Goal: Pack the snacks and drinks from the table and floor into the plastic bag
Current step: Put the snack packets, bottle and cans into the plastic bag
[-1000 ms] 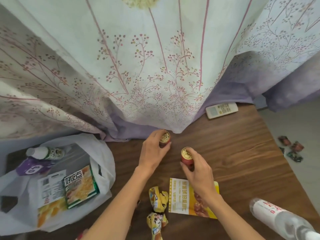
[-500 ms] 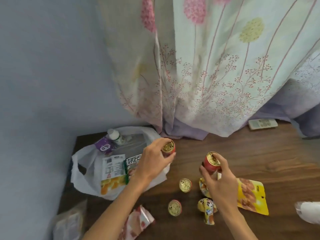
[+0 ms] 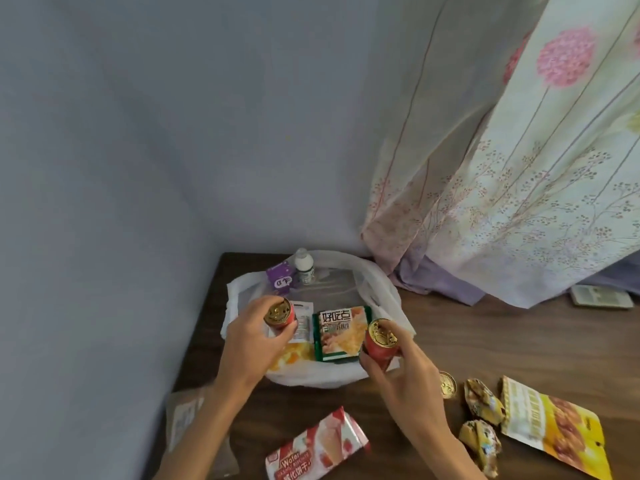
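Note:
A white plastic bag [image 3: 388, 289] lies open on the brown table's left corner. Inside it are a green snack box [image 3: 341, 332], a white-labelled packet, a purple carton [image 3: 280, 279] and a small white bottle [image 3: 304, 268]. My left hand [image 3: 252, 341] grips a small red can with a gold lid [image 3: 280, 312] over the bag's left side. My right hand [image 3: 398, 372] holds a second red can [image 3: 380, 339] over the bag's right edge. A third can [image 3: 447, 385] stands on the table beside my right hand.
A pink wafer pack [image 3: 315, 448] lies at the front. Two crumpled yellow wrappers [image 3: 481, 400] and a yellow pouch [image 3: 554, 427] lie at the right. A remote control [image 3: 601, 296] sits under the flowered curtain [image 3: 519, 188]. A grey wall borders the table [image 3: 485, 341] on the left.
Both hands have carried their cans left, from above the bare table to above the open bag. The view has swung left with them.

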